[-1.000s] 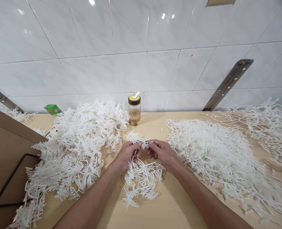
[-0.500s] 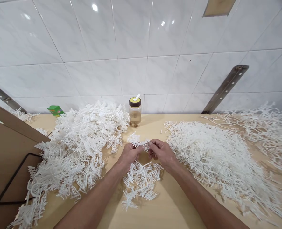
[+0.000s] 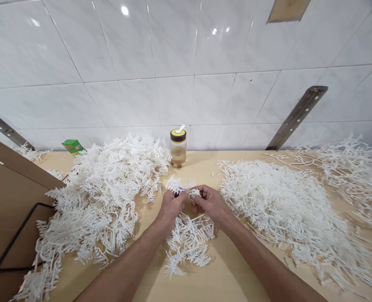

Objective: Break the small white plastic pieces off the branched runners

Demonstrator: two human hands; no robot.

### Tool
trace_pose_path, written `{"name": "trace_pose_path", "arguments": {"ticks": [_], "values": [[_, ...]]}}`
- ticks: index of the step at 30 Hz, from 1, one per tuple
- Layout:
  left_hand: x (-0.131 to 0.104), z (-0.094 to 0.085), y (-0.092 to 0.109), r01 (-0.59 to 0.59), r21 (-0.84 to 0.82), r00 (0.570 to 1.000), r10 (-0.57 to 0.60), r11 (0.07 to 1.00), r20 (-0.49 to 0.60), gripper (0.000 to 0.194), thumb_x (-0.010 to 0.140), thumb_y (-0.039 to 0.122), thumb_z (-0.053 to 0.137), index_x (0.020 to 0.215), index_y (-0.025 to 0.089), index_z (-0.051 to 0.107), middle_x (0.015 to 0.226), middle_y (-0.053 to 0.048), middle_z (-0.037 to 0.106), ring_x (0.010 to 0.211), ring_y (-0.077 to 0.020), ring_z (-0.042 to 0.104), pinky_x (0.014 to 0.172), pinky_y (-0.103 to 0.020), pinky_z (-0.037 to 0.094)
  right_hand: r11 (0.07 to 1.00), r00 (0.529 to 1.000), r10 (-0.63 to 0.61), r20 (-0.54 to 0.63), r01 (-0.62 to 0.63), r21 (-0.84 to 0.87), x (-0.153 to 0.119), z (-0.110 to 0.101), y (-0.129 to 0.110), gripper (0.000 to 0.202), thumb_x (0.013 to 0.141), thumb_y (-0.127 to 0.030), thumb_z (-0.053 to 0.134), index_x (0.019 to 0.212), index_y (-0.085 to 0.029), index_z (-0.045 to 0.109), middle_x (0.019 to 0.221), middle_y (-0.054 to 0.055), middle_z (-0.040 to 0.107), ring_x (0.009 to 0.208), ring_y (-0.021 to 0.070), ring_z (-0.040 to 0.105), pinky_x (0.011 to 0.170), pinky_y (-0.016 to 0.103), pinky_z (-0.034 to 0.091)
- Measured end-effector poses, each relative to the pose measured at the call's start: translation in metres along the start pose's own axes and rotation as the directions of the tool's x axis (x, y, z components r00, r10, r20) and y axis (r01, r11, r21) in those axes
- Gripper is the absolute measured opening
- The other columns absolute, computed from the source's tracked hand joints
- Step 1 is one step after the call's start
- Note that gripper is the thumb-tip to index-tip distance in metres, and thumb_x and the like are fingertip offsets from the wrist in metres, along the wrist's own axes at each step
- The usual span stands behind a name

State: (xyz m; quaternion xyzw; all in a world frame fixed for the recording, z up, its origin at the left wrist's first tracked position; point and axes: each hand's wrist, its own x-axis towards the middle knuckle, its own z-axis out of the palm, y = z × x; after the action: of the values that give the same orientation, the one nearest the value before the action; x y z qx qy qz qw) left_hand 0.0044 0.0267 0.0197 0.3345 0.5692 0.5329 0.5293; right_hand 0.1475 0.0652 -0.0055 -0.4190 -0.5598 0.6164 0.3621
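Note:
My left hand (image 3: 173, 203) is closed on a white frilly plastic strand (image 3: 174, 183) with short branching tips. From the right, my right hand (image 3: 208, 202) pinches the branched end of white pieces at the same strand, its fingertips almost touching the left ones. Exactly how the pieces join between the fingers is too small to make out. Below both hands, more of the white branched strand (image 3: 190, 243) hangs or lies over the table; I cannot tell which.
A big heap of white branched strands (image 3: 110, 180) covers the left, beside a brown cardboard box (image 3: 12, 201). Another heap of white pieces (image 3: 277, 197) lies right, with long thin stems (image 3: 356, 176) behind. A lidded jar (image 3: 178, 151) and green box (image 3: 73, 146) stand near the tiled wall.
Both hands stay at the same spot. My right hand has shifted its fingers slightly towards the left hand, and the strand and the bunch below have moved a little.

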Motion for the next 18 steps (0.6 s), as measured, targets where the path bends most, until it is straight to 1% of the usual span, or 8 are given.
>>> {"name": "trace_pose_path", "arguments": {"ticks": [4,6,9,13,15,18], "values": [[0.000,0.000,0.003,0.017,-0.002,0.999,-0.017,1.000,0.044,0.046,0.068,0.041,0.076,0.053,0.020,0.038,0.041,0.009,0.026,0.040,-0.0034,0.021,0.042,-0.021,0.014,0.998,0.999,-0.020,-0.029,0.018,-0.056,0.002,-0.002,0.003,0.036,0.075,-0.047,0.073,0.097,-0.019,0.066,0.066,0.000,0.067,0.057,0.0174,0.063,0.057,0.032,0.054],[-0.001,0.000,0.003,0.011,-0.010,0.999,-0.011,1.000,0.042,0.047,0.066,0.042,0.077,0.053,0.019,0.039,0.041,0.010,0.026,0.040,-0.0032,0.020,0.041,-0.021,0.014,0.995,0.999,-0.032,-0.020,0.030,-0.091,0.001,-0.003,0.001,0.032,0.075,-0.044,0.073,0.096,-0.021,0.064,0.066,-0.001,0.067,0.056,0.0174,0.063,0.056,0.031,0.053],[-0.001,0.002,0.002,0.004,-0.011,1.000,-0.004,1.000,0.001,0.047,0.063,0.043,0.081,0.054,0.019,0.042,0.042,0.010,0.027,0.041,-0.0033,0.020,0.041,-0.021,0.016,0.990,0.998,-0.053,0.016,0.055,-0.129,-0.002,-0.001,-0.004,0.026,0.076,-0.039,0.071,0.093,-0.022,0.062,0.067,-0.001,0.067,0.056,0.0174,0.062,0.056,0.032,0.054],[-0.001,0.000,0.001,-0.008,0.010,0.998,0.009,1.000,-0.055,0.044,0.063,0.041,0.082,0.053,0.017,0.047,0.042,0.008,0.033,0.040,-0.0045,0.025,0.040,-0.021,0.018,0.987,0.997,-0.063,0.039,0.068,-0.147,-0.005,0.001,-0.008,0.025,0.077,-0.036,0.070,0.095,-0.022,0.061,0.070,0.000,0.067,0.061,0.0183,0.063,0.059,0.033,0.055],[-0.001,-0.002,0.003,-0.010,0.035,0.999,0.012,0.999,-0.046,0.042,0.066,0.040,0.080,0.051,0.017,0.048,0.041,0.007,0.037,0.039,-0.0058,0.030,0.041,-0.022,0.021,0.984,0.997,-0.065,0.052,0.072,-0.161,-0.005,0.000,-0.007,0.027,0.077,-0.036,0.069,0.098,-0.022,0.062,0.071,0.000,0.068,0.062,0.0183,0.063,0.058,0.032,0.054],[-0.002,-0.004,0.008,0.014,0.075,1.000,-0.015,0.997,0.012,0.042,0.069,0.039,0.078,0.049,0.017,0.048,0.039,0.005,0.040,0.039,-0.0076,0.034,0.041,-0.023,0.022,0.977,0.995,-0.064,0.079,0.079,-0.199,-0.004,-0.005,-0.006,0.029,0.077,-0.037,0.069,0.101,-0.022,0.062,0.074,0.000,0.068,0.065,0.0188,0.064,0.059,0.032,0.053]]}}
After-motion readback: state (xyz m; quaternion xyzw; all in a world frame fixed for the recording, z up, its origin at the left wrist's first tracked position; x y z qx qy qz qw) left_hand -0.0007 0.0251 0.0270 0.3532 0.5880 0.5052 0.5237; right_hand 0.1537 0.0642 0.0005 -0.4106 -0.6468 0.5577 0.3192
